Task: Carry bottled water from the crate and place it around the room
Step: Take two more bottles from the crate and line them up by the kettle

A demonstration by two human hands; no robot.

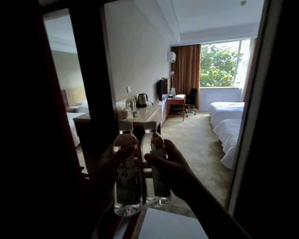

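Your left hand [109,163] and right hand [169,163] each clasp a full, capped water bottle [128,183] mid-body: smooth thin plastic, weighty, so squeeze gently around the label.

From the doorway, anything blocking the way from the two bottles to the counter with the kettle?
Nothing visible. The left hand and right hand each hold an upright water bottle; the counter lies just ahead past the dark door frame, its near end bare.

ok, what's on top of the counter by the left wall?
On the counter: a steel kettle, two water bottles, a lidded white pot and a glass. A dark frame hides its left stretch.
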